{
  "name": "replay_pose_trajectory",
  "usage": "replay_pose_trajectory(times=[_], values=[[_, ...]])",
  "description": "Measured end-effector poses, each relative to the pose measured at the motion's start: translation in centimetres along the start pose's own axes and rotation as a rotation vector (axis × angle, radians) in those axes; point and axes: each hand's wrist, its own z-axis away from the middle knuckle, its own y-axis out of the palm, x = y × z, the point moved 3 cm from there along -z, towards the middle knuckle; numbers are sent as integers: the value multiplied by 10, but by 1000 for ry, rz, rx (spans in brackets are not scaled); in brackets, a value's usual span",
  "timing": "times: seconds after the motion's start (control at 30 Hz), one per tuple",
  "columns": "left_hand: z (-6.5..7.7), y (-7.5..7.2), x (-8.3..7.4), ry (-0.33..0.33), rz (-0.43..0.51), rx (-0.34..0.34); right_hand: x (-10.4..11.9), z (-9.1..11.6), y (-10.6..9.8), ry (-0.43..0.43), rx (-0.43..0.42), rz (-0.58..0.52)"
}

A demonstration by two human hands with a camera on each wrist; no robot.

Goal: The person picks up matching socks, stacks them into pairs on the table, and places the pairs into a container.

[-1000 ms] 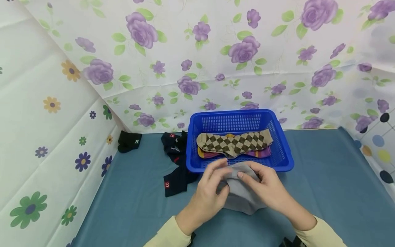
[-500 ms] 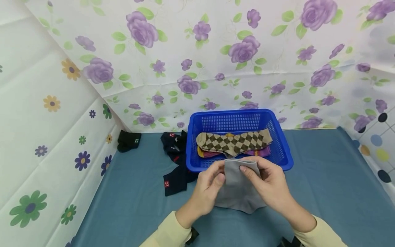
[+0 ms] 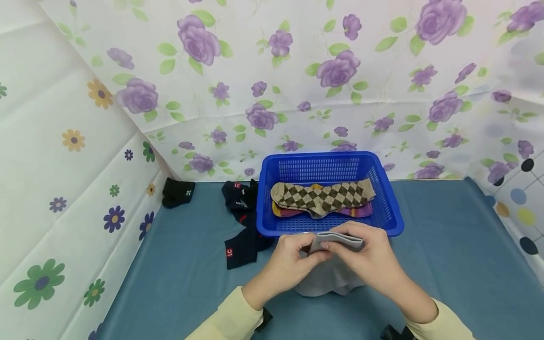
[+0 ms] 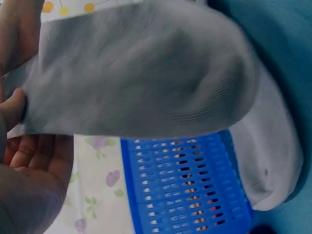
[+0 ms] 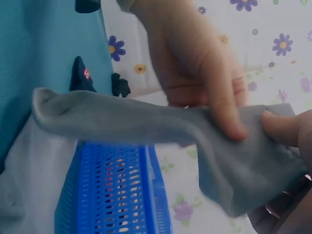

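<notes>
Both hands hold a grey sock by its cuff, just in front of the blue basket. My left hand (image 3: 284, 264) pinches the cuff's left side, thumb on the near face. At the cuff's right side, my right hand (image 3: 371, 255) grips with the thumb in front and fingers behind. The grey sock (image 3: 331, 276) hangs below the hands, its cuff edge facing up. In the left wrist view the sock's rounded toe (image 4: 214, 83) extends away from the hands. A second, lighter-looking grey sock (image 4: 273, 161) hangs behind it; its upper end is hidden.
The blue basket (image 3: 393, 208) holds a brown-and-beige argyle pair of socks (image 3: 323, 196) over yellow and purple ones. Several dark socks (image 3: 241, 248) lie left of it. A black sock bundle (image 3: 178, 192) sits farther left. Small dark items (image 3: 395, 333) show at the near edge.
The left hand first loosened from the sock, then took its left edge. The cuff, upright half a second ago, now tips toward the camera, and the left thumb has moved right across the front.
</notes>
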Motion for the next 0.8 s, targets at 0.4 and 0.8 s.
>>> replay_pose_trajectory(times=[0.4,0.8], values=[[7,-6,30,-186,-68,86,3,0,-12,-86,-190,-21],[28,-47,46,-338,-146,23,-40,23,-25,-31,-240,-22]])
